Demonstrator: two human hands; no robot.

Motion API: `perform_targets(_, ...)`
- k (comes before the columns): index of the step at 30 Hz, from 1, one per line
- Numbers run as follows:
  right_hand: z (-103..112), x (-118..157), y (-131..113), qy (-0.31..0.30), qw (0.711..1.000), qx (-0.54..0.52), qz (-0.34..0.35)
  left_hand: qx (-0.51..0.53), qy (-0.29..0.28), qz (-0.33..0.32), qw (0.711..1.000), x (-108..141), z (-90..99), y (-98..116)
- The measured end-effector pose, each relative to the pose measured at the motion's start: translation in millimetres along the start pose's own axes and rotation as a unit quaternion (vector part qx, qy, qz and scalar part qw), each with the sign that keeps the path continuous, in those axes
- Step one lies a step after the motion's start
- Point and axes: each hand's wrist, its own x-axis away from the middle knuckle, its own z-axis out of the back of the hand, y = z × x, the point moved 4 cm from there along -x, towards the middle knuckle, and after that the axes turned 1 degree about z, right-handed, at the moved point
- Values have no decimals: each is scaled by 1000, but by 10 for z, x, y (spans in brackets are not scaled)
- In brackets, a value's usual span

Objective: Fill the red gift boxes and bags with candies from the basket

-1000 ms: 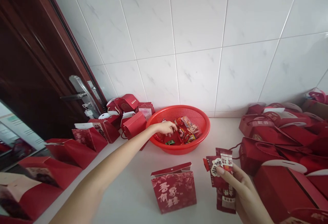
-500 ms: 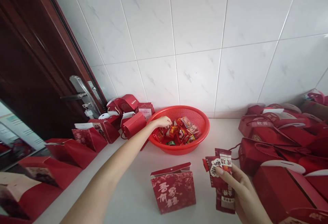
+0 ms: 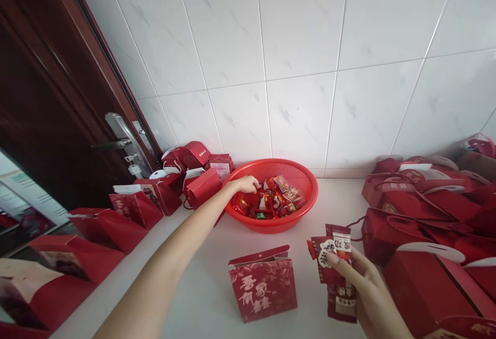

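Note:
My left hand (image 3: 248, 184) reaches over the left part of a red plastic basket (image 3: 306, 210), its fingers bent together at the wrapped sweets (image 3: 277, 202); whatever is between the fingertips is too small to make out. On the right, my right hand (image 3: 362, 282) is closed on several dark red wrapped packets (image 3: 329, 261), fanned out between thumb and fingers. Between my arms a small red box (image 3: 263, 287) with white characters stands on the white table (image 3: 201, 277), its top flaps partly raised.
Red gift boxes (image 3: 112, 228) line the table's left side up to the wall. More red boxes (image 3: 434, 277) are piled at the right. A tiled wall (image 3: 302, 111) rises behind the basket, and a dark door (image 3: 58, 96) stands at the left.
My left hand has shifted slightly within the basket, and some packets beneath it have moved. My right hand holds its packets in nearly the same place.

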Motion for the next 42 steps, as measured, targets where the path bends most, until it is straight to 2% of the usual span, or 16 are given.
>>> perform_targets(6,-10,-11,3,-6,1000,5,1,-20,-40,-16,999,-19,-47,65)
perform_targets(11,-12,-18,0,-10,1000,5,6,4,-92,-41,995,26,-95,145)
perform_targets(18,-10,-11,10,-8,1000,5,-1,37,-118,-71,990,57,-141,232)
perform_targets(22,-34,-17,-17,-4,1000,12,4,50,-86,-58,993,15,-150,213)
perform_targets(28,-56,-11,-41,-6,1000,8,10,135,-5,-75,988,53,16,163)
perform_targets(31,-53,-3,-40,-14,1000,9,20,167,2,-80,983,99,57,150)
perform_targets(37,-60,15,-68,-19,999,13,37,194,-6,-91,977,178,17,210)
perform_targets(42,-68,22,-85,-22,999,10,39,168,36,-81,982,222,41,233)
